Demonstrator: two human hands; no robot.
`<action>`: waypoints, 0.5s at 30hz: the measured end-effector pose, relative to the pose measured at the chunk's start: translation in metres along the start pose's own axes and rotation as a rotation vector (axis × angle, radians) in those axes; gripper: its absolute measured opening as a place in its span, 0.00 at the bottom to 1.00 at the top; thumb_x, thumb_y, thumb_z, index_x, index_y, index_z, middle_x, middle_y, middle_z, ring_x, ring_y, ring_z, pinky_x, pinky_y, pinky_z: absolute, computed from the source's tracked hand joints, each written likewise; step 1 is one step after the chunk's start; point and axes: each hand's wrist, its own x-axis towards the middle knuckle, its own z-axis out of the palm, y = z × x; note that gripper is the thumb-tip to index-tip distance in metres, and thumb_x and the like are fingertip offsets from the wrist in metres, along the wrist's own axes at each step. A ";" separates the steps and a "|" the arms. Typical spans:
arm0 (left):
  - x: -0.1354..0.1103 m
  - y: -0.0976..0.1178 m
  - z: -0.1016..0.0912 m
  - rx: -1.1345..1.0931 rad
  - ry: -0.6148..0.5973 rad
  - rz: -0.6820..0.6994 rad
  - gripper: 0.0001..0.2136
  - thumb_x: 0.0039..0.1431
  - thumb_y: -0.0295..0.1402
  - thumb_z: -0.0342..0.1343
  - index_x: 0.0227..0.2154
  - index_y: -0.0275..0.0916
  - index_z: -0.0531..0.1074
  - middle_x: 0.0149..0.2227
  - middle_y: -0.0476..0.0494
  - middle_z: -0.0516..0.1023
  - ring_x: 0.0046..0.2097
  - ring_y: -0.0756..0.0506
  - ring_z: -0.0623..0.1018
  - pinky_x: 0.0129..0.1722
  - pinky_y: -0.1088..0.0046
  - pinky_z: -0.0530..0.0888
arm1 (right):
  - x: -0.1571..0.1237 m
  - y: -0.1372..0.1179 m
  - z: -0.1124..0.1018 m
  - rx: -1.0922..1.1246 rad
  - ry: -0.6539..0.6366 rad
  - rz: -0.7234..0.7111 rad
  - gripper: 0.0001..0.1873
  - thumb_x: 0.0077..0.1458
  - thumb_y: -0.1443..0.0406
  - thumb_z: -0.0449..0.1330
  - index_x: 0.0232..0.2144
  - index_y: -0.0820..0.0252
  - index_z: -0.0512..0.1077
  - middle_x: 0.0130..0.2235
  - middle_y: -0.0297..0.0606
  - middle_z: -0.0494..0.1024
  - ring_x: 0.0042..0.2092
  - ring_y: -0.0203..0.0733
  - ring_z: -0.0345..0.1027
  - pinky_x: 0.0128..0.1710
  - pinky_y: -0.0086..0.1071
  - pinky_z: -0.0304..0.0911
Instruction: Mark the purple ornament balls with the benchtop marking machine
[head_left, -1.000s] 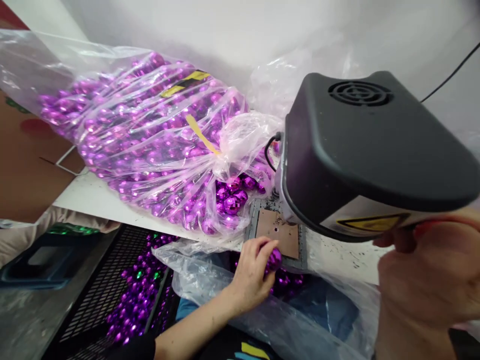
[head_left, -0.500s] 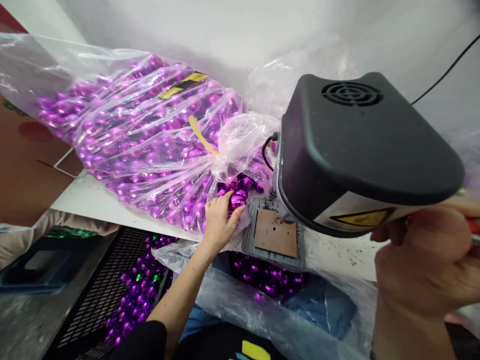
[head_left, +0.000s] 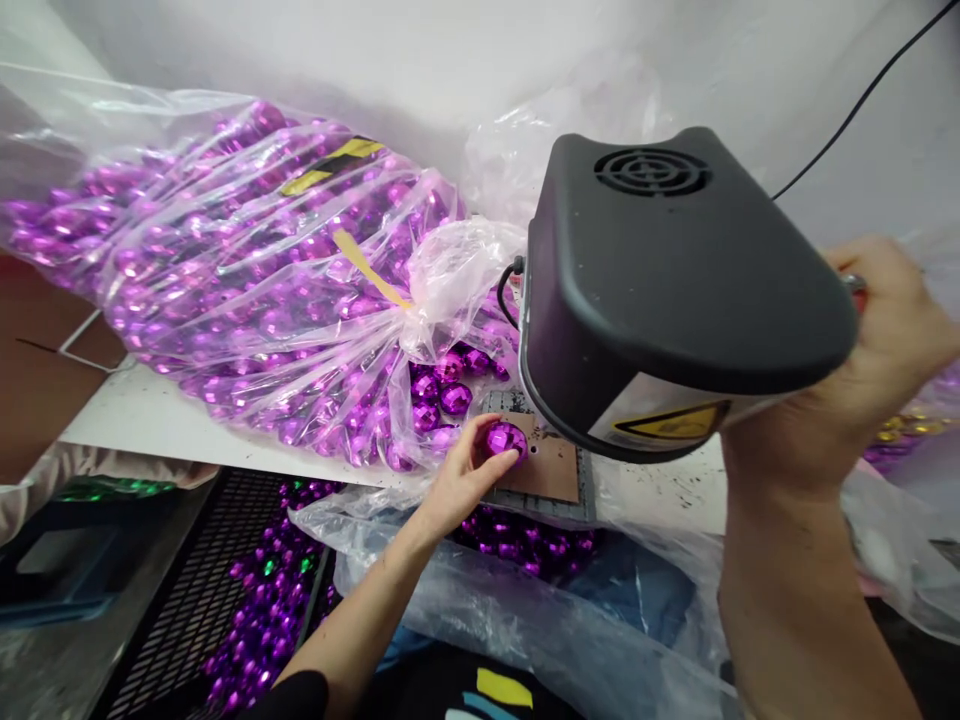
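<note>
My left hand (head_left: 469, 470) pinches a shiny purple faceted ball (head_left: 506, 440) between thumb and fingers. It holds the ball over the left part of a brown square board (head_left: 559, 465) with a small dark hole, which lies on a grey base plate (head_left: 586, 490). Above the board's right side is the black housing (head_left: 697, 270) of a machine with a round vent and a yellow warning label. My right hand (head_left: 832, 410) is closed at the housing's right side; a bit of metal and red shows at its fingers, and the rest of its grip is hidden.
A large tied clear bag (head_left: 247, 290) of purple balls covers the left of the white table (head_left: 135, 410). Loose purple balls (head_left: 454, 398) lie beside its knot. Below are a black mesh crate (head_left: 172, 590) and plastic sheeting (head_left: 465, 600) holding more balls. A person's sleeve (head_left: 97, 455) shows at left.
My left hand has moved right from the loose balls to the board, bringing one purple ball. My right hand has risen along the housing's side. The whole view has shifted slightly.
</note>
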 end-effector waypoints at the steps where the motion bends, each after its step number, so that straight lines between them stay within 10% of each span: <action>1: 0.000 -0.002 0.003 0.087 0.016 0.035 0.22 0.59 0.42 0.61 0.53 0.41 0.67 0.49 0.42 0.76 0.49 0.42 0.76 0.51 0.63 0.73 | 0.000 0.000 0.000 -0.004 0.000 -0.001 0.18 0.61 0.56 0.54 0.26 0.66 0.66 0.22 0.28 0.56 0.28 0.22 0.49 0.30 0.25 0.44; 15: 0.012 -0.021 0.039 0.702 0.101 0.431 0.19 0.56 0.36 0.64 0.50 0.40 0.70 0.50 0.38 0.76 0.52 0.38 0.74 0.53 0.57 0.72 | -0.002 0.001 -0.003 0.020 -0.028 0.021 0.19 0.61 0.55 0.54 0.28 0.67 0.67 0.22 0.27 0.57 0.28 0.22 0.50 0.31 0.24 0.46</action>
